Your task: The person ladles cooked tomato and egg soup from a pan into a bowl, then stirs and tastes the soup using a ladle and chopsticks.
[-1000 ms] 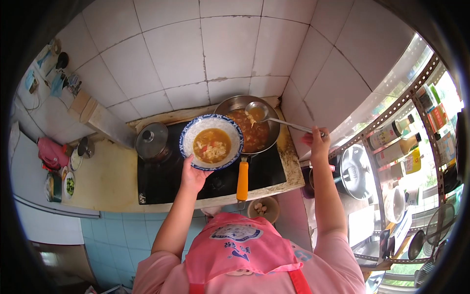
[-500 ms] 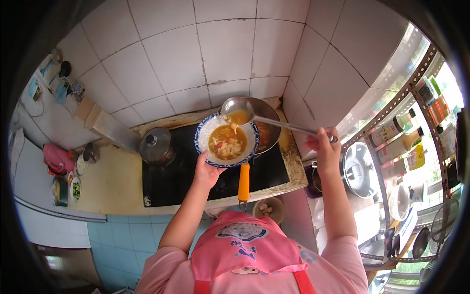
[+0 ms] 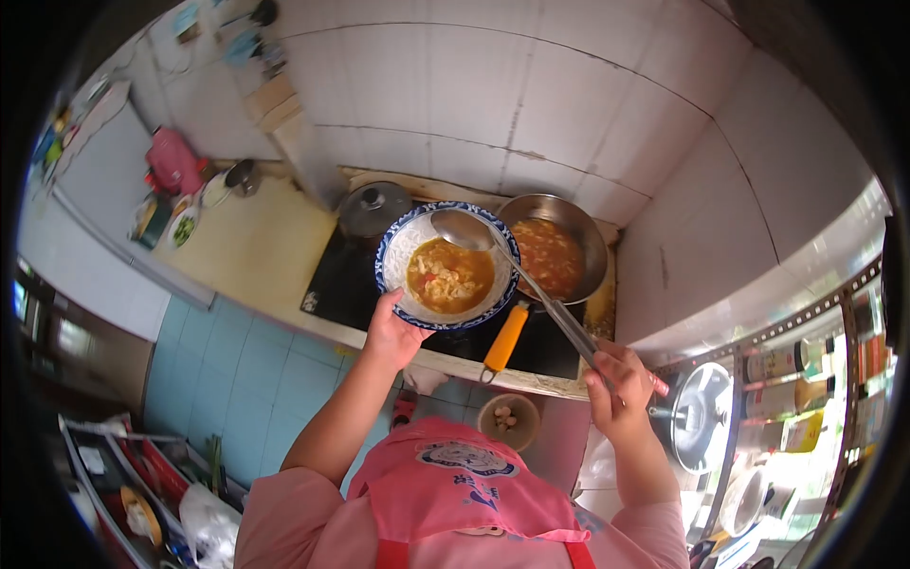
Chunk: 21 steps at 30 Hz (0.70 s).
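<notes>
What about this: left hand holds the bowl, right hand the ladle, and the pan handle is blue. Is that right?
Not blue: the head view shows the pan handle is orange. The left hand does hold the bowl, the right hand the ladle.

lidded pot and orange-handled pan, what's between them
In the head view, the blue-rimmed bowl, held by the left hand, shows between the lidded pot and pan.

ladle [image 3: 462,229] | was over pan [image 3: 592,245] | now over bowl [image 3: 394,258]
</notes>
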### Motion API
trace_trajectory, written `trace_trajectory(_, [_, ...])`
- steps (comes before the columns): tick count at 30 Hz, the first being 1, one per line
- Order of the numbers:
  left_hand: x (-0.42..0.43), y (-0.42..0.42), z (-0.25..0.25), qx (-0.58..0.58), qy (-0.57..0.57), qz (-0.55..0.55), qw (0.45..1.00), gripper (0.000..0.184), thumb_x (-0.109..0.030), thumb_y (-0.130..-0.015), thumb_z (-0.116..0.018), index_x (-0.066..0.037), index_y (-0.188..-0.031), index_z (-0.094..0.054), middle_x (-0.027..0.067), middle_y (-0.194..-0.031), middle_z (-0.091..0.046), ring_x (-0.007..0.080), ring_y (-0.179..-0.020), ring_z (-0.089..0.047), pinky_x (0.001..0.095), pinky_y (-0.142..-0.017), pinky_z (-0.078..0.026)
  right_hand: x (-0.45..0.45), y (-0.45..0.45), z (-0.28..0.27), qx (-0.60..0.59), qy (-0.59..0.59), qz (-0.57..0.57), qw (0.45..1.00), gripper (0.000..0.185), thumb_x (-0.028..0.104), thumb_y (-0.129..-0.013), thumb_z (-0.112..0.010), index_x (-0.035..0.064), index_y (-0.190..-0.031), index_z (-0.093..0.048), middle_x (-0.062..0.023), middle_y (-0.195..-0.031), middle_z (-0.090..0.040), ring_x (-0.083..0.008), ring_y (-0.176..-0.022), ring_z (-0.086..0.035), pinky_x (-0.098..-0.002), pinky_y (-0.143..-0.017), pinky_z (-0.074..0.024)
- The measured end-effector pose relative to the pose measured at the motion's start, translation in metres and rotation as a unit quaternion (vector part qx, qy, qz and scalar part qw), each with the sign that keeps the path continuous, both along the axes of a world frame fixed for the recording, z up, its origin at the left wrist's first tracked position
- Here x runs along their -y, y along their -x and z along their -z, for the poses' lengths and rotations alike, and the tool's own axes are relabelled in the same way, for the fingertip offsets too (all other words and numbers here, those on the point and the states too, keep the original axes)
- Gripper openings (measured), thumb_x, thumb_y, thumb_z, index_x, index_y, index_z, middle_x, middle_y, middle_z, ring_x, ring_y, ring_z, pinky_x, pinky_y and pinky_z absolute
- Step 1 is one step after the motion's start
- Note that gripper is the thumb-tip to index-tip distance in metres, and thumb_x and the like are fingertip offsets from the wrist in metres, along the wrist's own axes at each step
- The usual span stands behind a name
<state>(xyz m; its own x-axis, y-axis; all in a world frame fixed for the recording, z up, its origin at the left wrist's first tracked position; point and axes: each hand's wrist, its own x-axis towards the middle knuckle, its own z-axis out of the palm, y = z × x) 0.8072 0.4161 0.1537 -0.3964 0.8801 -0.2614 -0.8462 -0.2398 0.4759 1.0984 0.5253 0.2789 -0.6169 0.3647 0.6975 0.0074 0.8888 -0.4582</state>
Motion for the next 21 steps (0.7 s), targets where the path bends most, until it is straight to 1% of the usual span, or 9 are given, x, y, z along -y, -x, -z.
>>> trace_trajectory(3, [0.046,0.022,-0.011,-0.022,-0.028,-0.027,0.999,0.054,-0.035,-0.087,-0.051,-0.009,-0.134,-0.043,0.0097,-0.133,-0.052,0.0275,-0.120,-0.050,0.0443,-0.097,-0.042,0.026,0.025,-0.001,0.000,-0.045,-0.038,0.998,0.033,0.005,-0.076,-0.074,0.0011,-0.103,-0.055,-0.0240,-0.099,-0.062,-0.0362,-0.085,-0.065,-0.0363,-0.069,-0.0542])
trace_trajectory(7, [0.109,0.067,-0.015,-0.032,-0.014,-0.077,0.996,0.053,-0.035,-0.088,-0.051,-0.008,-0.133,-0.043,0.0101,-0.132,-0.052,0.0276,-0.119,-0.052,0.0451,-0.096,-0.043,0.071,0.075,0.004,-0.002,-0.044,-0.085,0.995,0.034,0.005,-0.075,-0.075,0.0006,-0.102,-0.056,-0.0247,-0.099,-0.062,-0.0362,-0.085,-0.065,-0.0365,-0.069,-0.0547])
trace_trajectory(8, [0.126,0.082,-0.015,-0.043,-0.029,-0.079,0.996,0.053,-0.033,-0.088,-0.050,-0.007,-0.134,-0.042,0.0104,-0.131,-0.052,0.0277,-0.118,-0.052,0.0452,-0.096,-0.044,0.085,0.091,0.006,-0.002,-0.045,-0.101,0.994,0.034,0.005,-0.075,-0.075,0.0006,-0.102,-0.056,-0.0247,-0.099,-0.062,-0.0362,-0.085,-0.065,-0.0365,-0.069,-0.0547])
trace_trajectory(10, [0.159,0.113,-0.009,-0.037,-0.016,-0.094,0.995,0.053,-0.033,-0.089,-0.049,-0.007,-0.134,-0.041,0.0109,-0.131,-0.052,0.0275,-0.118,-0.052,0.0460,-0.096,-0.044,0.113,0.125,0.011,0.002,-0.057,-0.114,0.992,0.033,0.006,-0.075,-0.074,0.0004,-0.101,-0.056,-0.0251,-0.099,-0.062,-0.0363,-0.084,-0.065,-0.0368,-0.068,-0.0548])
trace_trajectory(11, [0.176,0.132,-0.005,-0.038,-0.017,-0.105,0.994,0.053,-0.033,-0.089,-0.049,-0.007,-0.134,-0.041,0.0109,-0.131,-0.052,0.0275,-0.118,-0.052,0.0460,-0.096,-0.044,0.133,0.147,0.011,0.008,-0.031,-0.120,0.992,0.028,-0.002,-0.078,-0.068,-0.0008,-0.099,-0.050,-0.0191,-0.089,-0.061,-0.0365,-0.083,-0.063,-0.0407,-0.071,-0.0523])
trace_trajectory(14, [0.223,0.191,0.008,-0.038,0.000,-0.104,0.994,0.053,-0.034,-0.090,-0.048,-0.006,-0.134,-0.040,0.0115,-0.132,-0.052,0.0279,-0.119,-0.052,0.0469,-0.097,-0.044,0.179,0.209,0.026,0.010,-0.019,-0.134,0.991,0.028,-0.002,-0.078,-0.069,-0.0007,-0.099,-0.050,-0.0194,-0.089,-0.061,-0.0367,-0.084,-0.063,-0.0405,-0.072,-0.0520])
trace_trajectory(16, [0.247,0.224,0.017,-0.049,0.024,-0.107,0.993,0.052,-0.032,-0.093,-0.045,-0.004,-0.136,-0.035,0.0133,-0.133,-0.050,0.0276,-0.119,-0.052,0.0468,-0.096,-0.046,0.206,0.250,0.038,0.010,-0.018,-0.134,0.991,0.028,-0.003,-0.077,-0.068,-0.0005,-0.099,-0.050,-0.0208,-0.092,-0.061,-0.0363,-0.084,-0.063,-0.0397,-0.072,-0.0516])
trace_trajectory(18, [0.275,0.263,0.037,-0.036,0.023,-0.104,0.994,0.053,-0.033,-0.095,-0.044,-0.003,-0.137,-0.032,0.0146,-0.134,-0.048,0.0284,-0.120,-0.052,0.0473,-0.097,-0.046,0.237,0.293,0.047,-0.005,-0.018,-0.118,0.993,0.029,0.002,-0.079,-0.070,-0.0008,-0.103,-0.054,-0.0254,-0.101,-0.061,-0.0339,-0.081,-0.065,-0.0356,-0.068,-0.0537])
trace_trajectory(21, [0.303,0.314,0.053,-0.065,0.050,-0.112,0.990,0.053,-0.034,-0.096,-0.042,-0.001,-0.136,-0.033,0.0170,-0.133,-0.049,0.0293,-0.119,-0.052,0.0467,-0.097,-0.046,0.266,0.346,0.065,0.000,0.002,-0.121,0.993,0.027,0.000,-0.079,-0.069,-0.0012,-0.102,-0.055,-0.0242,-0.101,-0.061,-0.0323,-0.078,-0.063,-0.0345,-0.067,-0.0527])
